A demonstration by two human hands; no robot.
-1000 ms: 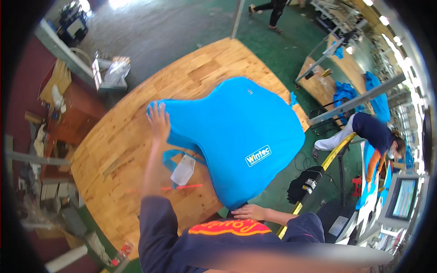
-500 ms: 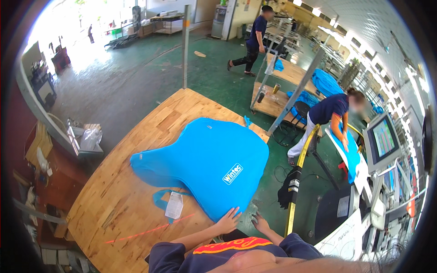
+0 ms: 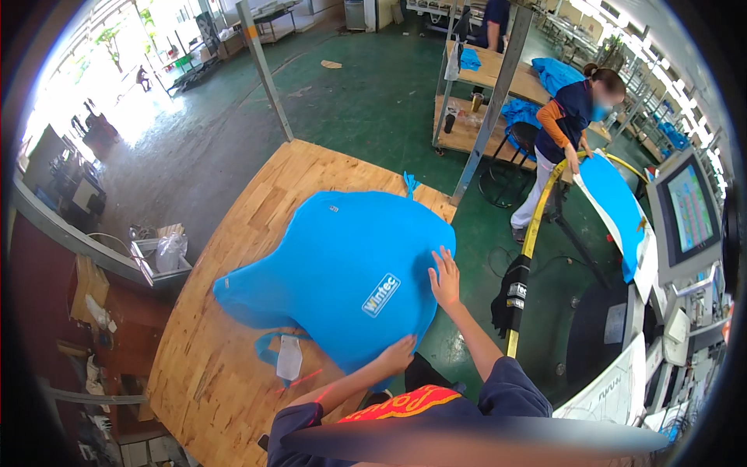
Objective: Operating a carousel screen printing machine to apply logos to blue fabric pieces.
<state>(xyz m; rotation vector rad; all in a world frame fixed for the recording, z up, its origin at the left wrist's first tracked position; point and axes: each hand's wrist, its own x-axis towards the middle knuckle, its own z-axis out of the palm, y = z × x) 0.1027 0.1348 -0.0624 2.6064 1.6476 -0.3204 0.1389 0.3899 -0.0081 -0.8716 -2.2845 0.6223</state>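
Note:
A large blue fabric cover (image 3: 327, 257) with a saddle-like outline lies spread over the wooden tabletop (image 3: 202, 327). It has a pale printed patch near its right side. My left hand (image 3: 398, 354) rests on its near right edge, fingers laid against the cloth. My right hand (image 3: 445, 282) is at its right side, fingers spread and palm toward the cloth. Beside the cover's near edge lies a white tag (image 3: 289, 358) on a blue strap. A little blue tassel-like bit of fabric (image 3: 410, 184) sits at the far edge.
Metal posts (image 3: 264, 70) rise at the table's far corners. To the right, a co-worker (image 3: 572, 117) handles blue cloth (image 3: 611, 198) beside a curved yellow bar (image 3: 533, 226) and a screen (image 3: 689, 206). Behind stands a shelved wooden bench (image 3: 498, 74) with more blue fabric. A red line crosses my tabletop.
My right hand has moved up and away from me to the cover's right side. My left hand stays at the near edge. The view has shifted; the co-worker stands more upright.

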